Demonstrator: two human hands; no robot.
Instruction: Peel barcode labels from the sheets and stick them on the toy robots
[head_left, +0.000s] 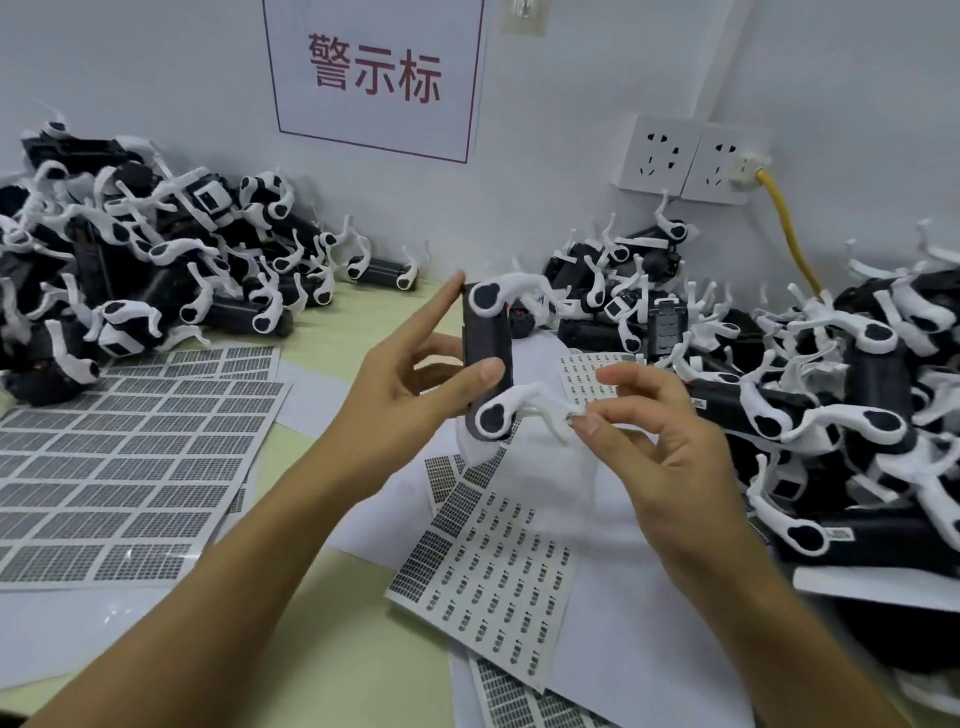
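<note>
A toy robot (488, 343) with a black body and white legs stands on end above the table, in mid-air. My left hand (410, 384) grips its body, thumb across the front and forefinger stretched up along its left side. My right hand (660, 431) pinches the tip of the robot's lower white leg (540, 402) between thumb and forefinger. A sheet of small barcode labels (493, 566) lies on the table below my hands. A larger sheet of grey labels (119, 467) lies at the left.
Piles of black-and-white toy robots fill the back left (156, 260) and the right side (831, 389). More label sheets (524, 696) lie near the front edge on white paper. Wall sockets (685, 161) with a yellow cable (789, 234) sit on the wall behind.
</note>
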